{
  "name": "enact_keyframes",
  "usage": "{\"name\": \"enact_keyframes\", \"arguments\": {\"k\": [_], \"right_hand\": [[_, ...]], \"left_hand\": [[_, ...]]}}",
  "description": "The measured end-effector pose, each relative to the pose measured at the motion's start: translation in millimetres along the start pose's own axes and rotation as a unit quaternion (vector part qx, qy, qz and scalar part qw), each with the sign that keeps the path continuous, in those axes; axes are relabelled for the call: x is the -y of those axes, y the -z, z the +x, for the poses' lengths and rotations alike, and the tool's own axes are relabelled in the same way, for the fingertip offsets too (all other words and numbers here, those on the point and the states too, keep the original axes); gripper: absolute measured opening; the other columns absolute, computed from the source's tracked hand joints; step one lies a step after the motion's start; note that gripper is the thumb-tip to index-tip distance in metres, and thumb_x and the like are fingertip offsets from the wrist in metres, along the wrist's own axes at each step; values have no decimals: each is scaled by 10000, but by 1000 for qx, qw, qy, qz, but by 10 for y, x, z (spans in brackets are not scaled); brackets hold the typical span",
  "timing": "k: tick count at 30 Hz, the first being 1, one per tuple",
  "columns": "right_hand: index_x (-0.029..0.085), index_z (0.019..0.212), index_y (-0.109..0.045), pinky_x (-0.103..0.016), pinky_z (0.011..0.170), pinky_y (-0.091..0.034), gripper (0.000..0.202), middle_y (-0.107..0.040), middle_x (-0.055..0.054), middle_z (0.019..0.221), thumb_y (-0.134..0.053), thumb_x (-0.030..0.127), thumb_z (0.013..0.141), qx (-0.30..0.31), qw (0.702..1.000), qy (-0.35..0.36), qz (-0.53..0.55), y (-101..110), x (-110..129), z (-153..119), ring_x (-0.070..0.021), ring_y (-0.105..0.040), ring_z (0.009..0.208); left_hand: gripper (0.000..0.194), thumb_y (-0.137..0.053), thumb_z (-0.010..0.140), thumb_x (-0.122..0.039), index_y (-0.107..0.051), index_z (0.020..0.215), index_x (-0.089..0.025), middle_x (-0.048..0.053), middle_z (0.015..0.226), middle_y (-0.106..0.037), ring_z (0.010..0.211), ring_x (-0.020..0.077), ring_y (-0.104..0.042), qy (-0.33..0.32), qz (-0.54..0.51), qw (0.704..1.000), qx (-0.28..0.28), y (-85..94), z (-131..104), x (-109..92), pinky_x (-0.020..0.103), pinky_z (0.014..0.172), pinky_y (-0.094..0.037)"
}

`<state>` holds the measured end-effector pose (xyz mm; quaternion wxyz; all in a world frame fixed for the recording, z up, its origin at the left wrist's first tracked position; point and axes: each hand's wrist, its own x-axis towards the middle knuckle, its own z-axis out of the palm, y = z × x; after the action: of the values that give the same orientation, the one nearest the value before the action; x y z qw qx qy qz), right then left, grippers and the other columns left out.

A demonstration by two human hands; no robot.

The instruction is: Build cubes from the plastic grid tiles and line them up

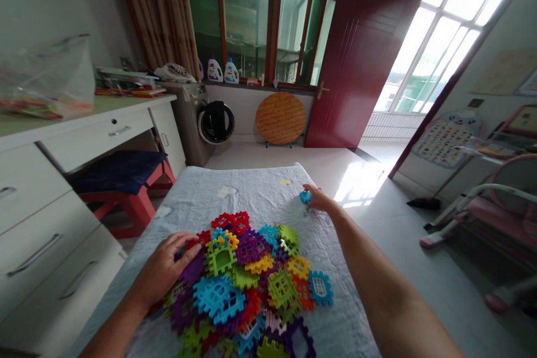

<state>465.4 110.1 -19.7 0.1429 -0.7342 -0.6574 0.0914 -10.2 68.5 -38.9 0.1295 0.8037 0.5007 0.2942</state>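
A heap of colourful toothed plastic pieces, among them a green square [220, 259], a blue piece [218, 296] and a purple one [252, 246], lies on the light blue cloth [255, 184]. At the heap's left side rests my left hand [172, 262], fingers apart, its tips by a red piece [204, 238]. Out at the cloth's far right edge, away from the heap, my right hand [318, 198] has its fingers closed on a small blue piece [305, 197].
To the left stand a white desk [96, 120] and a red stool [134, 207] with a dark blue top. Beyond are a washing machine [188, 117], a round wooden board [281, 118] and an open red door [356, 50]. A pink chair [499, 207] is at the right.
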Motion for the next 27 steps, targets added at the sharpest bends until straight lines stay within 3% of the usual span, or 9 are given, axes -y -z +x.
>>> {"name": "enact_keyframes", "arguments": {"k": [5, 9, 13, 18, 27], "right_hand": [[185, 1342, -389, -366, 896, -389, 680, -538, -126, 1235, -604, 334, 715, -63, 995, -75, 8, -26, 33, -124, -263, -500, 1113], [148, 1270, -448, -407, 863, -397, 772, -579, -179, 1132, -610, 611, 674, -123, 977, -170, -40, -162, 249, -224, -324, -521, 1076], [153, 1162, -507, -388, 831, -406, 601, -605, -179, 1068, -627, 515, 697, -165, 963, -202, -71, -273, 390, -237, -313, -553, 1023], [151, 1137, -515, -379, 823, -407, 490, -609, -168, 1054, -605, 356, 702, -175, 961, -207, -52, -259, 372, -215, -305, -564, 998], [192, 1118, -557, -403, 818, -394, 429, -598, -147, 1050, -579, 384, 735, -158, 963, -211, -60, -294, 318, -271, -307, -535, 1026]], "left_hand": [[407, -507, 798, -585, -671, 923, -234, 43, 1037, -676, 997, 215, -620, -4, -7, 1000, -2, 4, 7, -25, 310, 919, -477], [407, -512, 796, -582, -677, 916, -230, 50, 1028, -682, 974, 215, -629, -6, -11, 1000, -5, 13, 8, -52, 306, 892, -494], [417, -499, 800, -590, -675, 921, -232, 50, 1025, -682, 979, 217, -630, 0, -14, 1000, -6, 21, 4, -56, 310, 889, -498], [396, -512, 802, -573, -669, 943, -237, 39, 1050, -672, 1001, 210, -624, 8, -15, 1000, 7, 22, 1, -32, 307, 912, -487], [410, -508, 805, -569, -667, 952, -221, 57, 1033, -682, 974, 218, -633, 6, -20, 1000, 5, 34, -7, -30, 315, 887, -501]]}}
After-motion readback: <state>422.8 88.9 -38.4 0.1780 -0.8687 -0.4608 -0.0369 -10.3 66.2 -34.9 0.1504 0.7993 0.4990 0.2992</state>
